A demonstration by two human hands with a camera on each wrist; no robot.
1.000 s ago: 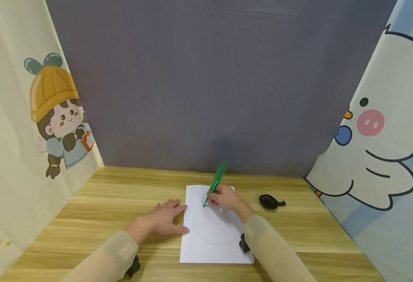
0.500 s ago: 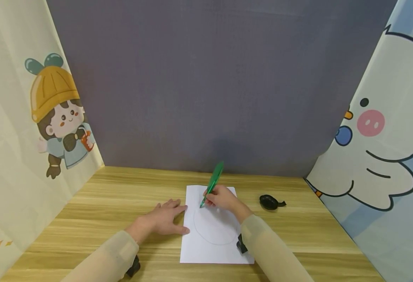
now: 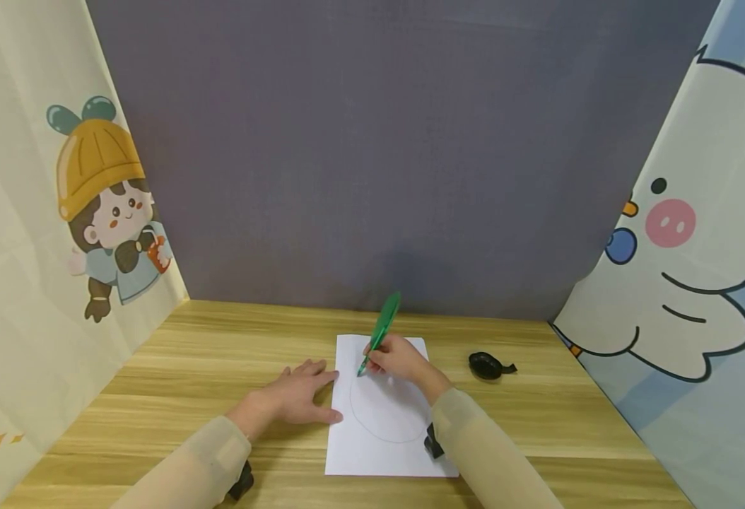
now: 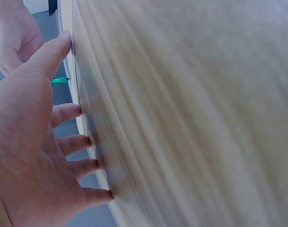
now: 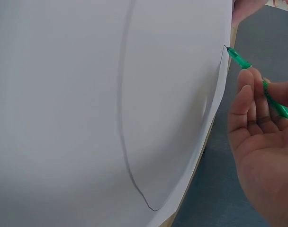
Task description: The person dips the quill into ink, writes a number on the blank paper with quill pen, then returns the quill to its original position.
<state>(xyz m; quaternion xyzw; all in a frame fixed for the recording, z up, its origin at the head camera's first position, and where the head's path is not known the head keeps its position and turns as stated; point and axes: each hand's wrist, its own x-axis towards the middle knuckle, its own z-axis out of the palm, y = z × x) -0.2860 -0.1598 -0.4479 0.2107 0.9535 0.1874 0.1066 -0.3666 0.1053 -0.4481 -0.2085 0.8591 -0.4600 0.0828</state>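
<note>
My right hand (image 3: pixel 400 358) pinches a green pen (image 5: pixel 238 58) with a leaf-shaped top. The pen tip meets the white paper (image 3: pixel 347 459) near its upper left. A thin, dark, rounded outline (image 5: pixel 120 104) runs across the sheet; part of it near the hand is hard to make out. With fingers spread, my left hand (image 3: pixel 292 396) rests on the table, its thumb and index fingertip at the paper's left edge. In the left wrist view the left fingertips (image 4: pixel 89 141) touch the surface, and the pen's green end shows beyond the thumb.
A small black object with a short tail (image 3: pixel 485 366) lies to the right of the paper on the wood-grain table (image 3: pixel 220 339). A dark grey panel (image 3: pixel 372 155) stands behind the table. Cartoon-printed sheets flank both sides. Black pieces show by both sleeves.
My right hand has moved a little left and slightly down the page, carrying the pen tip along the left side of the outline. The left hand stays in place.
</note>
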